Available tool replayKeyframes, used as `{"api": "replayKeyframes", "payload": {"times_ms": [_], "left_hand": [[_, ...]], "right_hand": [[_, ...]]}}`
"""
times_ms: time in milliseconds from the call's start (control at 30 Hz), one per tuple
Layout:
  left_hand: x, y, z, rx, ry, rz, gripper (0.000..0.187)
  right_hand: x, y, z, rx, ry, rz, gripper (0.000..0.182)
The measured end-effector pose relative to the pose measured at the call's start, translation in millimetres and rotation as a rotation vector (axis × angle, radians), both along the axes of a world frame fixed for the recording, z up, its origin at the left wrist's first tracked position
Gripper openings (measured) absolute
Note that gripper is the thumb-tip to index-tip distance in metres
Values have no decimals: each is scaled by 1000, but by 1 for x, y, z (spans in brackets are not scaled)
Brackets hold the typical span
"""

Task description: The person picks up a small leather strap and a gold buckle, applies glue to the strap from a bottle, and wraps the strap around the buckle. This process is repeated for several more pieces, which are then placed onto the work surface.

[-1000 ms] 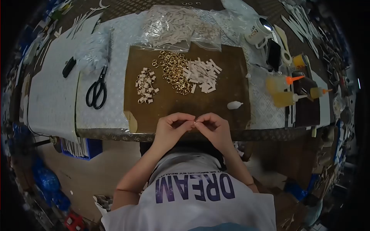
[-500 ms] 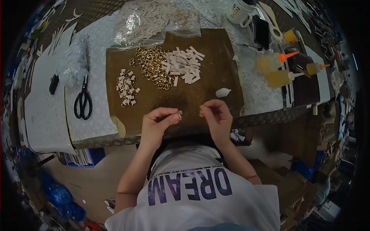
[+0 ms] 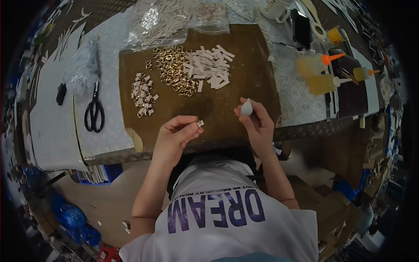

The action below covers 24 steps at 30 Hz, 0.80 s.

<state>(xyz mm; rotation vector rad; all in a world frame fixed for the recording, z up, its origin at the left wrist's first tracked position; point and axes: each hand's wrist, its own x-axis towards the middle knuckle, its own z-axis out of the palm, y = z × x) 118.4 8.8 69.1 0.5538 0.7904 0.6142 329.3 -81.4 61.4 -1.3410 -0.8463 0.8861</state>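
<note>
Between the thumb and fingertips of my left hand [image 3: 174, 134] is a small folded white tab [image 3: 200, 124]; whether a ring is in it I cannot make out. My right hand [image 3: 261, 129] grips a small white drop-shaped bottle [image 3: 246, 108], to the right of the tab and apart from it. Both hands are over the near part of a brown board [image 3: 251, 56]. Beyond them lie a heap of gold metal rings [image 3: 174, 70] and a pile of short white strips [image 3: 214, 65]. At the left of the board sit several gold rings with white tabs folded on them [image 3: 143, 94].
Black-handled scissors [image 3: 94, 114] lie left of the board. Clear plastic bags [image 3: 159, 19] of strips are at the back. On the right stand yellow liquid bottles [image 3: 321, 84], a phone [image 3: 301, 34], a tape roll [image 3: 318, 30] and a white mug [image 3: 276, 9].
My right hand has picked up the small white bottle from the board and moved slightly right. My left hand still holds the tab, now a little higher and further left.
</note>
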Motion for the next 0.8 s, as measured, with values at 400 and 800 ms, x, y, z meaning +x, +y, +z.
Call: {"api": "replayKeyframes", "payload": {"times_ms": [400,800], "left_hand": [[-1,-7,8,64,34,12,19],[0,-11,9,210,138,1,17]], "right_hand": [[-23,-10,38,38,-626,166,40],[-29,-12,41,-16,-654,192,38]]}}
